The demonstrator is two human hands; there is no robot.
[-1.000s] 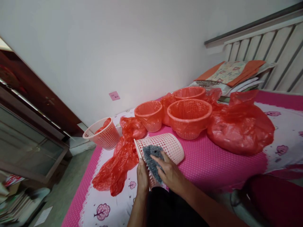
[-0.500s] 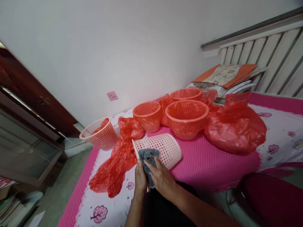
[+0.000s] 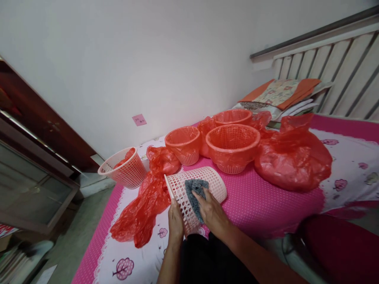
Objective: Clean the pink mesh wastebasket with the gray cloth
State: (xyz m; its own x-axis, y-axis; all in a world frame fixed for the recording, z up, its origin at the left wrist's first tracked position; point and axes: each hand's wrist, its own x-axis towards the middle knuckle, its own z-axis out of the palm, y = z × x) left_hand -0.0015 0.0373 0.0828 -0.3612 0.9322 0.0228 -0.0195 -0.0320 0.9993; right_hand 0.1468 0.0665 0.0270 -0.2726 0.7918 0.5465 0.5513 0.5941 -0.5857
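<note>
A pale pink perforated plastic wastebasket (image 3: 217,188) lies on its side before me, its mouth toward the left. My left hand (image 3: 176,221) grips its rim at the near left edge. Under the fingers of my right hand (image 3: 213,213) is a grey cloth (image 3: 195,193), pressed against the basket's outer wall. The index finger is stretched out over the cloth; the thumb is hidden. Just left of the basket, a crumpled red plastic bag (image 3: 145,209) spreads across the bed.
Behind stand a red-lined basket (image 3: 182,146), a larger one (image 3: 233,148) and another (image 3: 232,116). A full red bag (image 3: 293,161) sits right; a pink basket (image 3: 130,169) leans left. Folded textiles (image 3: 281,94) are stacked near the radiator (image 3: 325,75). A dark red seat (image 3: 340,248) is lower right.
My right hand has slid the grey cloth right along the basket's wall, away from the rim. My left hand stays on the rim. The view has shifted slightly.
</note>
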